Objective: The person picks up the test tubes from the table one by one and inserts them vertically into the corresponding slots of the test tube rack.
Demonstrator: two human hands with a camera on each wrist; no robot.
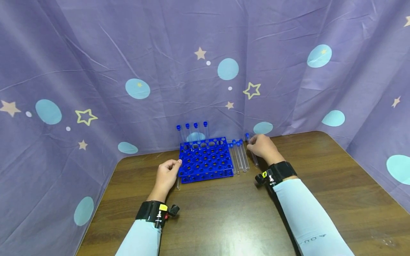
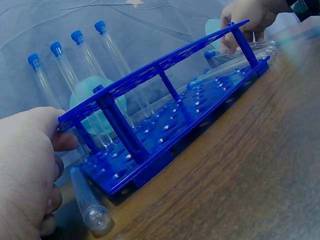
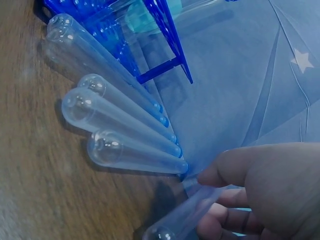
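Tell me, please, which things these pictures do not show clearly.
- Head view: the right hand hides the top of the tube it grips.
- Right wrist view: that tube's cap is behind the fingers.
- Left wrist view: the left hand is cut off by the frame edge; the loose tube beside the rack runs behind it.

Light is even and soft across the head view, fairly bright, with no hard glare; the purple curtain [image 1: 205,53] shows only gentle folds of shade. Faint, short shadows lie on the tabletop [image 1: 320,177] beside the forearms. The wide lens bends that view: the tabletop's far edge curves and the corners stretch. Both wrist views carry a cool blue cast. In the left wrist view the near hand [image 2: 25,170] is soft and the far right corner is smeared. In the right wrist view the clear tubes [image 3: 120,125] catch small highlights, and the near fingers [image 3: 260,170] are blurred.
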